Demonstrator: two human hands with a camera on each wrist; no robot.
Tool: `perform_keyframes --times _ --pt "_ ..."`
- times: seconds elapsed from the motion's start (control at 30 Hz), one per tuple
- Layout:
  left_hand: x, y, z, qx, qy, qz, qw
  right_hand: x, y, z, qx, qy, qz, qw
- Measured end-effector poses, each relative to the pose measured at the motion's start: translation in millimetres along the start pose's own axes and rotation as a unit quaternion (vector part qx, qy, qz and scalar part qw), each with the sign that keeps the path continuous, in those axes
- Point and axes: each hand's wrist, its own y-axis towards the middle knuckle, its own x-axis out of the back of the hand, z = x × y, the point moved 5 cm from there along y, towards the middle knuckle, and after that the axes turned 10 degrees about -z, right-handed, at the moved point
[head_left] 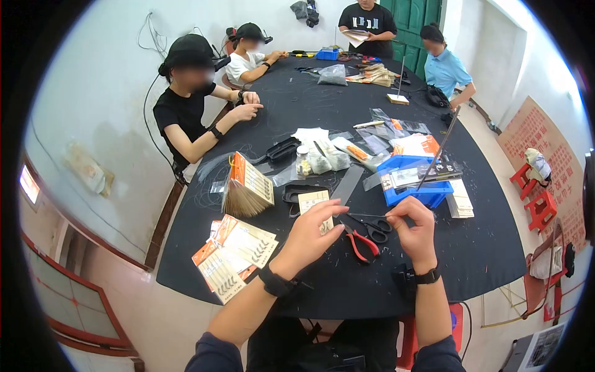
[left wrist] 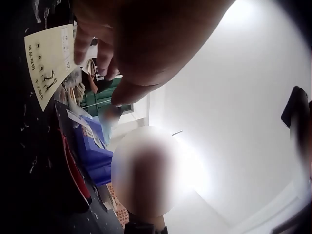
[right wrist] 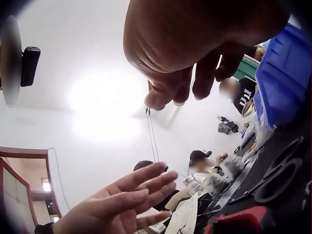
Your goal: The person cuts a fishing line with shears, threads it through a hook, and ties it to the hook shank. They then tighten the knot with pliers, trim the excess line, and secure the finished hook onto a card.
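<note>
My right hand (head_left: 412, 226) pinches small dark hooks (right wrist: 147, 111) between thumb and forefinger, above the table's near side. Two thin lines (right wrist: 152, 135) run from the hooks toward my left hand (head_left: 310, 232). That hand is spread, its fingers extended and the thumb apart. Just beyond it lies a cream card (left wrist: 48, 63) with printing, small holes and a few dark hooks on it. Between the hands, on the black cloth, are red-handled pliers (head_left: 362, 246) and black scissors (head_left: 375, 230).
A blue bin (head_left: 403, 197) with a thin upright rod stands ahead of my right hand. Hook cards stand fanned (head_left: 251, 186) and lie stacked (head_left: 229, 257) at left. A lidded jar (head_left: 303, 162) and plastic bags are farther in. Several people are around the table.
</note>
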Motion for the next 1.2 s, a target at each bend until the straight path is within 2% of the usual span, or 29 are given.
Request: perform_keyframes --times 0.1,0.2,0.3,0.4,0.5,0.53,0.57,0.63,0.73,0.83,0.93,1.03,1.2 --pt "-0.3 0.6 4.6 0.101 0.029 0.056 0.993 0.0 1.7 4.2 0.005 -0.039 0.003 0.999" --pt "0.6 -1.9 12.5 0.144 -0.014 0.054 0.988 0.3 2.1 2.6 -0.006 -0.045 0.003 0.999" --pt "0.4 -5.3 24.3 0.254 -0.135 0.012 0.958 0.9 0.9 -1.0 -0.024 -0.034 0.002 0.999" --pt "7.7 -1.5 28.6 0.178 -0.191 -0.107 0.959 -3.5 -2.7 -4.2 -0.039 0.016 0.021 0.999" --pt "2.7 -0.2 9.8 0.143 -0.175 -0.046 0.973 -15.1 -6.6 2.5 -0.032 0.044 0.068 0.996" --pt "-3.9 -0.2 7.4 0.150 -0.206 0.022 0.967 -18.7 -7.5 5.4 -0.034 0.042 0.078 0.995" --pt "-6.7 -2.7 -0.8 0.125 -0.198 0.047 0.971 -22.5 -8.7 6.8 -0.045 0.037 0.092 0.994" --pt "-10.2 -3.8 -16.1 0.013 -0.143 0.046 0.989 -28.3 -12.7 7.3 -0.070 0.026 0.118 0.990" --pt "-16.2 -9.5 -6.0 0.111 -0.150 0.063 0.981 -32.5 -15.2 5.9 -0.067 0.021 0.143 0.987" --pt "-17.1 -9.3 0.3 0.117 -0.139 0.071 0.981 -33.8 -15.9 5.4 -0.052 0.015 0.144 0.988" --pt "-21.9 -12.0 7.5 0.171 -0.177 0.091 0.965 -34.1 -15.2 6.2 -0.050 0.011 0.142 0.989" --pt "-30.1 -17.6 14.0 0.233 -0.269 0.109 0.928 -32.8 -13.1 9.2 -0.061 0.007 0.121 0.991" --pt "-34.2 -20.3 14.6 0.276 -0.328 0.134 0.894 -30.6 -12.4 9.3 -0.044 0.017 0.106 0.993"
